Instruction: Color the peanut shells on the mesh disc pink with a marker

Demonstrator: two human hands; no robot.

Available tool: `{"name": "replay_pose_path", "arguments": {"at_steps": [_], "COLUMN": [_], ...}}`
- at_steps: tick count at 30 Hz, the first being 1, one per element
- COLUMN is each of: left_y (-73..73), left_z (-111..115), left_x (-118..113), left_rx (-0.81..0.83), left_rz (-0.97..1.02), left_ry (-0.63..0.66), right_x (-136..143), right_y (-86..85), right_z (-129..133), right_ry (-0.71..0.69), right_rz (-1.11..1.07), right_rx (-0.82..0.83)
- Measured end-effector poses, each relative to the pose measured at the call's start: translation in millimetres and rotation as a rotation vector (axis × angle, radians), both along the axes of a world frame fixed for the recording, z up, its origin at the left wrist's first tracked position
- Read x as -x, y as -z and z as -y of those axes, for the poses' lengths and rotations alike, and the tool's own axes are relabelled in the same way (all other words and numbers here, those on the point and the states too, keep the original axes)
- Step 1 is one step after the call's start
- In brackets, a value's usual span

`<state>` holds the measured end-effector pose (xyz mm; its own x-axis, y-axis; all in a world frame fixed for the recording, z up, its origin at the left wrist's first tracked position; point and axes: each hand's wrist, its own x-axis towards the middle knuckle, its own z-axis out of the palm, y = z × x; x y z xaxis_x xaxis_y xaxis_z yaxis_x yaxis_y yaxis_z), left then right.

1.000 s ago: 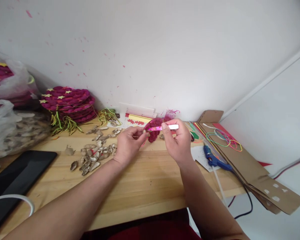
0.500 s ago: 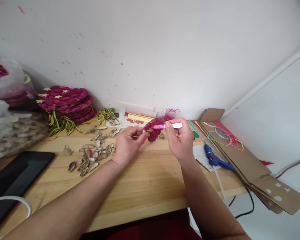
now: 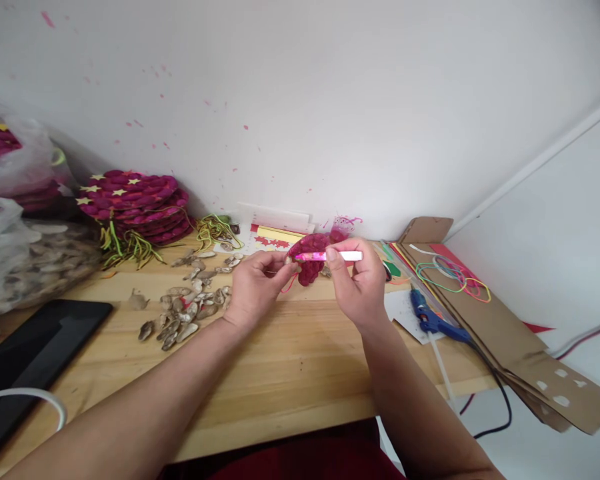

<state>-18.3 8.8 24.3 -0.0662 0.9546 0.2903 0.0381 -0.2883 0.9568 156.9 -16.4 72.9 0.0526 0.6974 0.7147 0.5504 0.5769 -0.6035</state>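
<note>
Left hand (image 3: 260,280): narrow pinch, thumb to finger, on a small pale shell piece (image 3: 290,261) just left of the magenta lumpy disc (image 3: 309,272). Fingers hide most of it; pinch likely steadies it near the pen tip.
Right hand (image 3: 360,280): holds a pink-mottled pen (image 3: 350,255) by its white end, right of the disc, tip pointing left across it. Writing-type grip, presumably for fine control. Tip contact: can't tell.
Disc: between and beyond both hands, tilted. Whether left fingers touch it: can't tell.
Red thread (image 3: 289,287): hangs just below and left of the disc.
Loose shells (image 3: 187,313): left of the disc, scattered; easy reach for the left hand, I'd say.
Red cutouts (image 3: 273,244) + yellow strip (image 3: 280,234): behind and left of the disc.
Stained cup (image 3: 341,228): behind and right of the disc, near the wall.
Starred stack (image 3: 133,207): well left of the disc, probably parked out of the way.
Glue gun (image 3: 433,321): right of the disc, blue, lying partly on white paper (image 3: 403,312), maybe to protect the wood.
Cardboard (image 3: 510,340): far right of the disc.
</note>
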Motion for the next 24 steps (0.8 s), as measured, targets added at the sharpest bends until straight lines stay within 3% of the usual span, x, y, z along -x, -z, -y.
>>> {"name": "replay_pose_path", "arguments": {"at_steps": [8, 24], "left_y": [-1.4, -4.3], "left_z": [-0.4, -0.6], "left_x": [0.3, 0.0], "left_rx": [0.027, 0.146], "left_rz": [0.062, 0.226], "left_ry": [0.019, 0.084], "right_x": [-3.5, 2.9], "right_y": [0.3, -1.2], "right_z": [-1.9, 1.7], "right_ry": [0.040, -0.047], "right_rz": [0.050, 0.206], "right_rx": [-0.062, -0.112]}}
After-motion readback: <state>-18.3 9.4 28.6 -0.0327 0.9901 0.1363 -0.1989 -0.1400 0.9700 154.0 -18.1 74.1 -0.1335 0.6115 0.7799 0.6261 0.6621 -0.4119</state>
